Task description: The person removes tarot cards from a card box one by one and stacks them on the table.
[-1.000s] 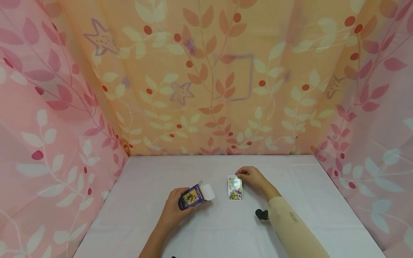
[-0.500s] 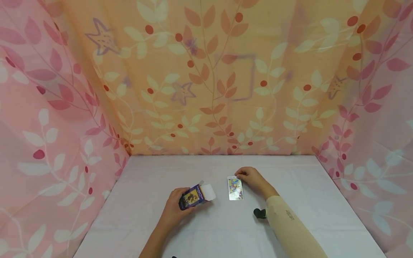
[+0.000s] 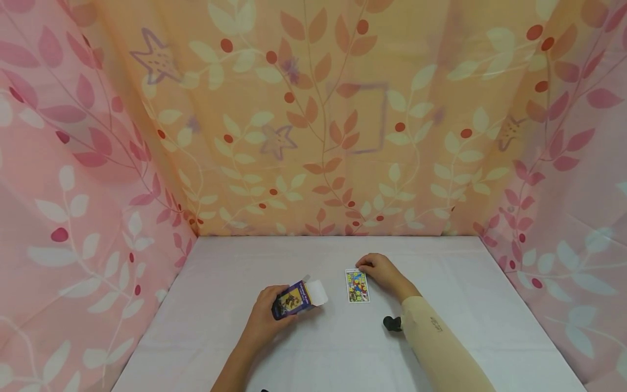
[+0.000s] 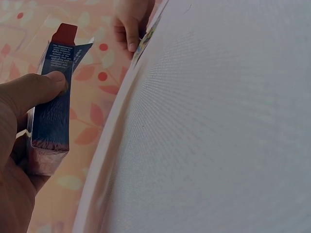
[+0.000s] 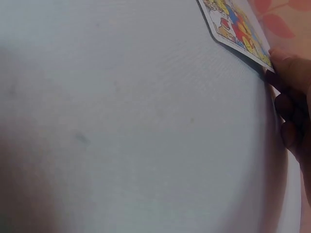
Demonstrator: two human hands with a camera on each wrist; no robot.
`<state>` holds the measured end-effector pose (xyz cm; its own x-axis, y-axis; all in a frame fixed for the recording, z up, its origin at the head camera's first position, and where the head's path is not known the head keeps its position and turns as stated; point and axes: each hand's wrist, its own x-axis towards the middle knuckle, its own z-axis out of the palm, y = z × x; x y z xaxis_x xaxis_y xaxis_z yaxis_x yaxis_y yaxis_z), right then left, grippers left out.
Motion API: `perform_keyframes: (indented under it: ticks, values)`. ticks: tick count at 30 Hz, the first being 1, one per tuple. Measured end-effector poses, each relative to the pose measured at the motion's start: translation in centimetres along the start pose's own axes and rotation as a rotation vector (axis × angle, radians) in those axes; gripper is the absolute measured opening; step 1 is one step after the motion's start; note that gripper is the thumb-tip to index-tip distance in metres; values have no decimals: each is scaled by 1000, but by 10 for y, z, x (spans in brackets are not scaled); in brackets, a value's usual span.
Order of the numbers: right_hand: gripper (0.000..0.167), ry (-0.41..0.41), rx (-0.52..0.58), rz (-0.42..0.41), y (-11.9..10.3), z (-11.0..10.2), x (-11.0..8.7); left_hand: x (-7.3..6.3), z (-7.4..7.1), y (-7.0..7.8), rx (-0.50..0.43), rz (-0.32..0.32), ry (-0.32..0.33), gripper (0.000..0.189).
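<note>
My left hand [image 3: 264, 316] grips a dark blue card box [image 3: 292, 299] with a yellow picture on its front, tilted above the table. Its white flap [image 3: 317, 292] stands open toward the right. In the left wrist view the thumb presses the narrow side of the box [image 4: 52, 111], and a red tab sticks up at its end. To the right, my right hand [image 3: 384, 272] pinches the top right corner of a white-bordered, brightly coloured card [image 3: 357, 286]. The right wrist view shows this card [image 5: 238, 26] low over the cloth, thumb on its face, other fingers curled beneath.
A white cloth covers the table [image 3: 333, 348]. A small black object [image 3: 392, 323] juts out beside the right sleeve [image 3: 436, 337]. Flowered curtains, orange behind [image 3: 313, 120] and pink at the left [image 3: 88, 218] and right, enclose the table.
The card's glare has faded, so its picture shows more clearly, and its tilt has shifted slightly. The right forearm has moved a little to the left. The left hand and box have hardly moved.
</note>
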<state>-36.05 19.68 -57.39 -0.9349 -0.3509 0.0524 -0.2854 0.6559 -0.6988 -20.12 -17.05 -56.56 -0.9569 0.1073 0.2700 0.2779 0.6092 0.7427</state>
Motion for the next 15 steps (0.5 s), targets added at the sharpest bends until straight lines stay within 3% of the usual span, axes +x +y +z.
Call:
perform_keyframes:
  ticks: [15]
  values:
    - [8, 5, -59, 12, -1, 2, 2, 0, 0, -1, -12, -3, -5, 76]
